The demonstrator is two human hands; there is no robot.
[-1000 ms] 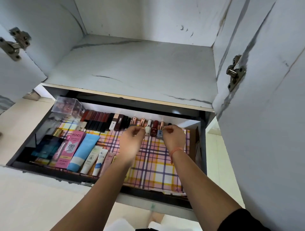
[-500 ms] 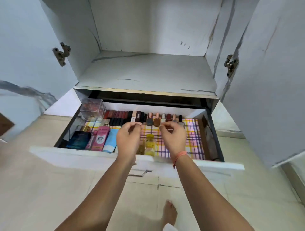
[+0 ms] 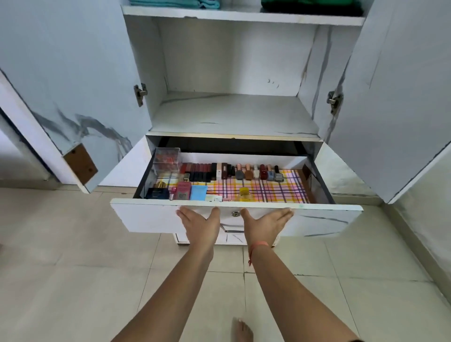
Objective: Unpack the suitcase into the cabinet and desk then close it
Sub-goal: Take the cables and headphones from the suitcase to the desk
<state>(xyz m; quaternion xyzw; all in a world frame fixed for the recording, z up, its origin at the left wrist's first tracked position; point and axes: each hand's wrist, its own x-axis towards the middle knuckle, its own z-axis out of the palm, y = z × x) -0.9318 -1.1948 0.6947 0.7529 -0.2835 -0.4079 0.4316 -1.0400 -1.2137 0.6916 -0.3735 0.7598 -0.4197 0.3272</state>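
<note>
Cabinet (image 3: 231,114) stood w/ both doors open, drawer (image 3: 146,217) out below its shelf (cosmetics (image 3: 248,172) in a row on plaid liner (image 3: 271,192)). Arms reached fwd, L hand (image 3: 201,223) & R hand (image 3: 264,223) flat against drawer front, fingers spread, either side of lock (image 3: 235,214).

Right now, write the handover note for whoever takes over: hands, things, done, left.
Hands: left hand and right hand both open, flat against the drawer front, holding nothing.
Things: drawer pulled out; lipsticks and nail polish bottles lined along its back, tubes at its front left. Upper shelf holds folded clothes. Both cabinet doors open. No suitcase in view.
Done: cosmetics stowed in the drawer.
Left: push the drawer shut, probably close the doors; check the suitcase.
</note>
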